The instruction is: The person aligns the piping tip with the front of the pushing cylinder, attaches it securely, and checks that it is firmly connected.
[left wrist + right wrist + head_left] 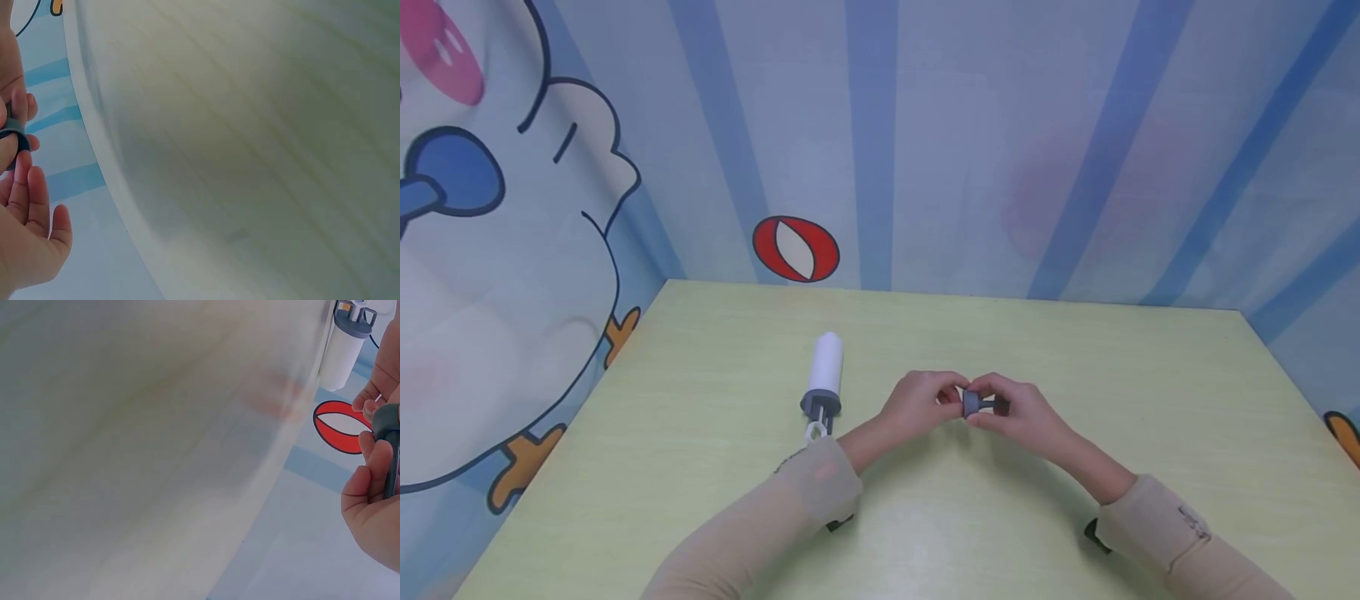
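Note:
Both hands meet over the table around a small dark grey cup-shaped piece with a narrow stem [972, 403]. Its round rim [14, 125] faces my left hand [922, 404], whose thumb tip reaches into the opening while the fingers pinch the edge. From the other side, my right hand [1021, 414] pinches the piece near its stem [392, 464] between thumb and fingers. To the left lies a white cylinder with a grey collar [827, 367], with a pale ring-shaped handle [816, 431] at its near end, partly behind the left sleeve.
The pale yellow-green table [715, 483] runs back to a blue striped wall [947, 167] with cartoon prints. A dark strap piece [1097, 536] shows under the right sleeve [1150, 521]; another [840, 523] is under the left sleeve.

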Demonstrator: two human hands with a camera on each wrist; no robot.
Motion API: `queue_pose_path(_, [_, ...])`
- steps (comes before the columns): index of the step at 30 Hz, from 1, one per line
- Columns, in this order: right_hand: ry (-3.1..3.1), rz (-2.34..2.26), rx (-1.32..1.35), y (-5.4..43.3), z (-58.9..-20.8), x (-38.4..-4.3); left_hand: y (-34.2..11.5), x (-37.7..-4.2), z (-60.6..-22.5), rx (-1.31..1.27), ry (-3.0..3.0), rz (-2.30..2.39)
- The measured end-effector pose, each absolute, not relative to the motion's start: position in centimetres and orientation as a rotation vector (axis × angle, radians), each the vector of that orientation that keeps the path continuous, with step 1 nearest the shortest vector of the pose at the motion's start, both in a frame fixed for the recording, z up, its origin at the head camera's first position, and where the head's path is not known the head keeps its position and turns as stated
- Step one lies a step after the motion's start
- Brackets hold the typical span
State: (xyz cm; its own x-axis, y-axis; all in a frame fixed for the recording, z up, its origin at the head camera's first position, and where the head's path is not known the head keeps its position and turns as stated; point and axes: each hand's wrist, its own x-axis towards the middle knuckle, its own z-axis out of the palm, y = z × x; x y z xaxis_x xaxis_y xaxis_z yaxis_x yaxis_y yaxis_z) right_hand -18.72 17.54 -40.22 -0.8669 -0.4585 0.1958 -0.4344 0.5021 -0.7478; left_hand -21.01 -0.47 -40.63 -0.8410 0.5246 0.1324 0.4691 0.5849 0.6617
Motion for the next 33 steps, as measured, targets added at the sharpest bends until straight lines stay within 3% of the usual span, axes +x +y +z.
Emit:
queue_pose_path(13, [2.93, -0.999, -0.768, 17.1, -39.8, -18.8, -1.3, -21.0, -39.8, 0.72, 2.828, 0.901])
queue_pose_path(33, [2.981, -0.934, -0.722, 17.9, -39.7, -19.2, -6.4, -22.4, -38.4, 0.661, 2.793, 0.836])
